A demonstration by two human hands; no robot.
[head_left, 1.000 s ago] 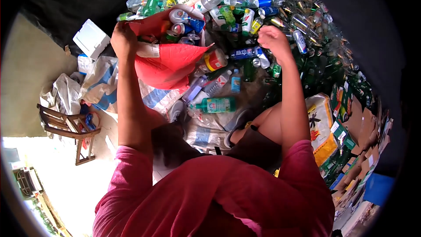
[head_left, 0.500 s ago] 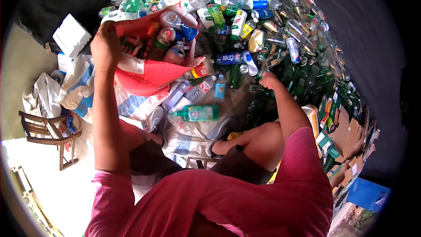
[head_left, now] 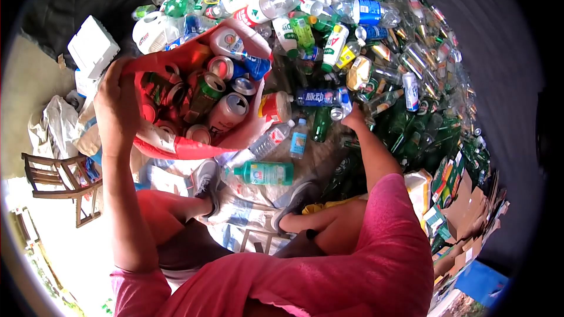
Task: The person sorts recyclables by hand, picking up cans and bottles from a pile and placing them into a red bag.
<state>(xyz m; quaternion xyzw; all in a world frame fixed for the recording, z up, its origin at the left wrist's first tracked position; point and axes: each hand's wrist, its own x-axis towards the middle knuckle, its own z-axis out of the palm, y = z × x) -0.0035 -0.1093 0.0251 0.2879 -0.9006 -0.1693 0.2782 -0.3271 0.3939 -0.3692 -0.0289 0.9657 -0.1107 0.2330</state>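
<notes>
My left hand (head_left: 119,103) is closed on the rim of a red bag (head_left: 194,151) with a pale inner lining, holding it tilted open. Several drink cans (head_left: 230,110) lie inside it, among them a green-topped can (head_left: 210,84). My right hand (head_left: 355,119) reaches into the pile, touching or right beside a white and blue can (head_left: 345,103); its fingertips are partly hidden. Left of that can lies a blue-labelled bottle (head_left: 317,96). A container with a red and yellow label (head_left: 274,107) stands against the bag's right edge.
Plastic bottles (head_left: 279,3) are heaped at the back, and green glass bottles (head_left: 405,123) on the right. Between my feet lies a green-labelled bottle (head_left: 267,173) on white sheeting. A wooden stool (head_left: 61,176) stands at left, flattened cardboard (head_left: 464,205) at right.
The red bag's mouth has tipped toward me and spread wider, so more cans show. My right hand has moved left, up to the white and blue can. The view has shifted slightly.
</notes>
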